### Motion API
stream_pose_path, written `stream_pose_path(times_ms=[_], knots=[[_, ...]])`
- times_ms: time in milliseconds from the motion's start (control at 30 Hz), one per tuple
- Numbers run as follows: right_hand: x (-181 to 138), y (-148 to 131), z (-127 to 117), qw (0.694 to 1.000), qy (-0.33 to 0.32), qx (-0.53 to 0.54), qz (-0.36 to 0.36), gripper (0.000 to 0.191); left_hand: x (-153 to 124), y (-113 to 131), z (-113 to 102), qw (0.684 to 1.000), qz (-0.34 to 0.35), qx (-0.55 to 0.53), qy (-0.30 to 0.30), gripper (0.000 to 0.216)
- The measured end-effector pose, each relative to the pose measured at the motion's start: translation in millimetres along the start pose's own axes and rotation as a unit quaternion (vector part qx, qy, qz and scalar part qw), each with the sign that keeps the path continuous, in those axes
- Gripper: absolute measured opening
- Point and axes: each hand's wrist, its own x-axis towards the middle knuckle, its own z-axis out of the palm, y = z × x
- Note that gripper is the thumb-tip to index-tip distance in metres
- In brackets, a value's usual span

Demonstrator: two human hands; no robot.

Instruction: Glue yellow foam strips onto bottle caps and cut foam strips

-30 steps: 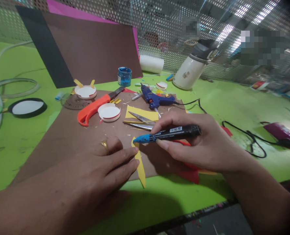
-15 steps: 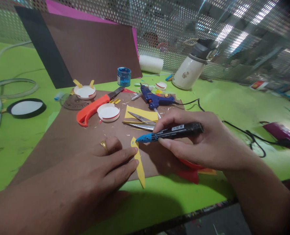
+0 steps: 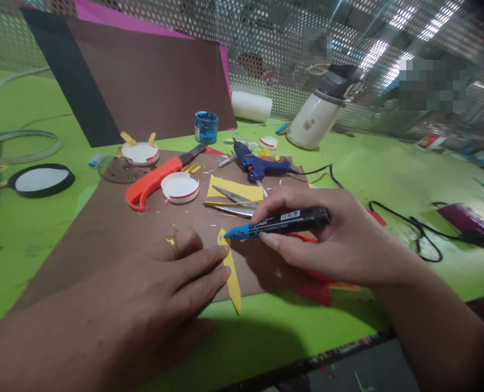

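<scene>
My left hand (image 3: 160, 283) lies flat on the brown sheet (image 3: 103, 228), fingers stretched out, its fingertips pressing a narrow yellow paper strip (image 3: 233, 280). My right hand (image 3: 327, 239) is closed on a black marker (image 3: 282, 223) with a blue tip. The tip touches the strip's rounded top end. Under my right hand lies a piece of red paper (image 3: 317, 291).
Behind the marker lie scissors (image 3: 233, 204) on yellow paper, a blue glue gun (image 3: 258, 166) with a black cable, an orange-handled knife (image 3: 155, 179), white round lids (image 3: 180, 188), a blue paint jar (image 3: 206, 127) and a white bottle (image 3: 319, 111). Brown and pink sheets lean against the mesh wall.
The marker's tip has shifted slightly along the top end of the yellow strip. My left hand stays pressed on the strip.
</scene>
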Motion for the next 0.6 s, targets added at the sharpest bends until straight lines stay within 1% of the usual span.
stream_pose_path(times_ms=[267, 467, 600], knots=[[-1.2, -1.0, -0.5, 1.000, -0.002, 0.001, 0.005, 0.010, -0.2, 0.7, -0.3, 1.000, -0.006, 0.006, -0.007, 0.028], [-0.7, -0.7, 0.0, 1.000, -0.011, 0.002, 0.021, 0.012, 1.0, 1.3, -1.3, 1.000, -0.002, 0.001, -0.006, 0.026], [0.8, -0.4, 0.0, 1.000, 0.010, 0.019, 0.008, 0.008, 0.3, 1.3, -2.5, 1.000, -0.007, -0.005, -0.009, 0.028]])
